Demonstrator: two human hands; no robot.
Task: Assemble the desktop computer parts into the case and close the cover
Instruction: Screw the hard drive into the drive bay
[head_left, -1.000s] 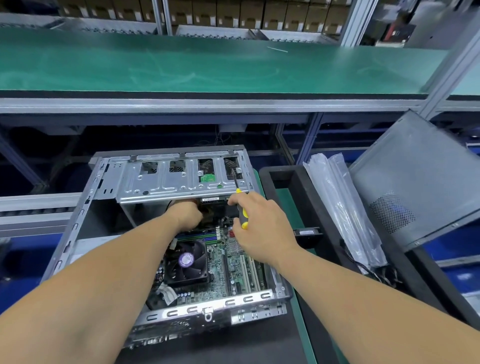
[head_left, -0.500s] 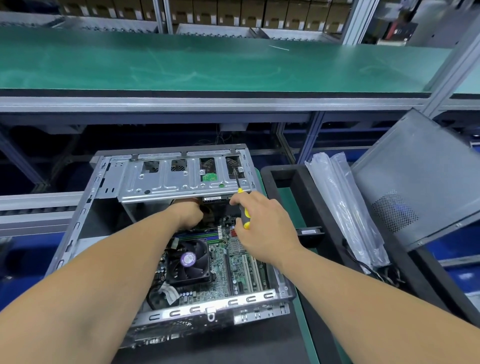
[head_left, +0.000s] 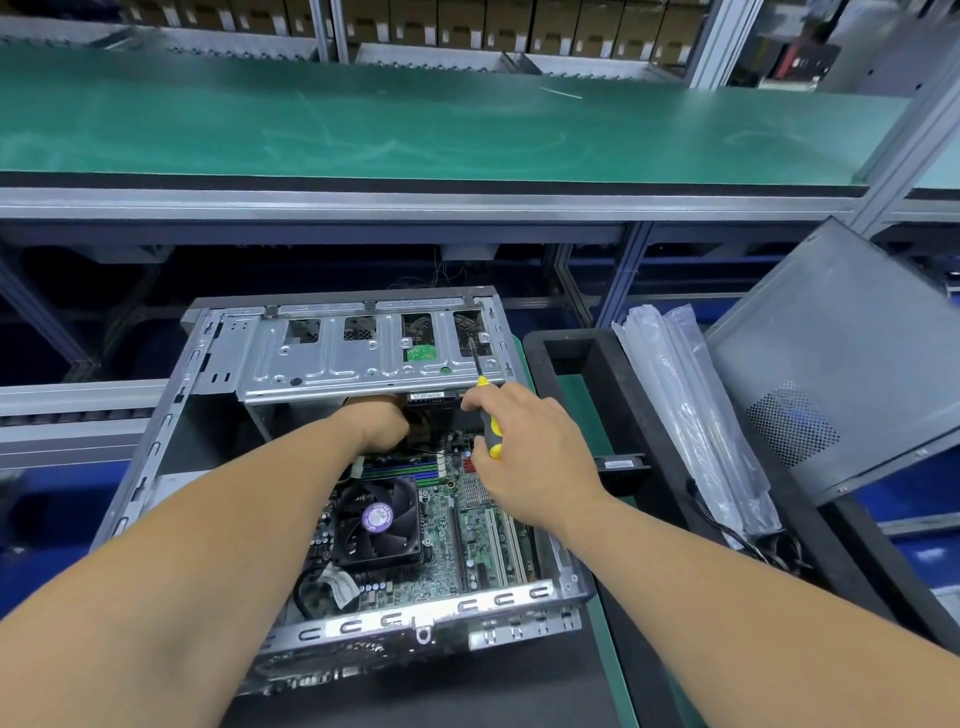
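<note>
An open grey computer case (head_left: 171, 415) lies flat in front of me, its motherboard (head_left: 467, 540) and black CPU fan (head_left: 379, 519) showing. A silver drive cage (head_left: 332, 364) spans the far end of the case. My right hand (head_left: 530, 457) grips a yellow-and-black screwdriver (head_left: 485, 410), whose tip touches the right end of the cage. My left hand (head_left: 379, 421) reaches under the cage; its fingers are hidden there. The grey side cover (head_left: 841, 364) leans at the right.
A black foam tray (head_left: 587, 374) right of the case holds clear plastic bags (head_left: 691, 415) and black cables. A green-topped shelf (head_left: 415, 124) with a metal front rail runs overhead behind the case. Cardboard boxes line the racks at the back.
Both hands stay in place; the screwdriver and right hand shift only slightly against the cage.
</note>
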